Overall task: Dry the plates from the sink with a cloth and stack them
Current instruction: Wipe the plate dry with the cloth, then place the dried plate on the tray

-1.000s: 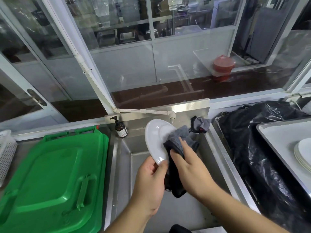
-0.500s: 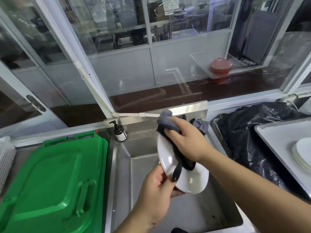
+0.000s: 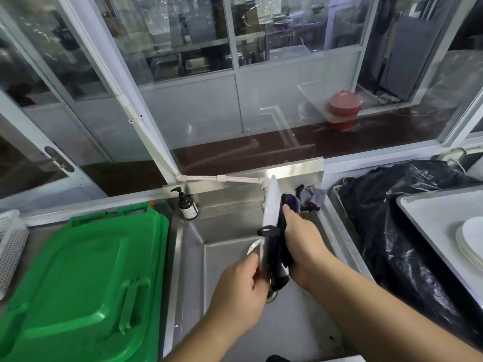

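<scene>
A white plate (image 3: 270, 210) stands on edge above the steel sink (image 3: 287, 322), seen almost edge-on. My left hand (image 3: 240, 288) grips its lower rim. My right hand (image 3: 303, 244) presses a dark cloth (image 3: 279, 246) against the plate's right face, the cloth wrapped around the rim. Another white plate (image 3: 253, 249) peeks out behind it, low in the sink. A stack of white plates (image 3: 470, 241) rests on a white tray (image 3: 423, 220) at the far right.
A green bin lid (image 3: 83, 291) lies left of the sink. A brown soap bottle (image 3: 186, 205) stands at the sink's back corner. A grey rag (image 3: 311, 197) hangs at the back right. A black plastic bag (image 3: 386, 231) fills the space between sink and tray.
The plate has turned from facing me to standing edge-on. My right hand with the cloth slid from the plate's top down to its right face.
</scene>
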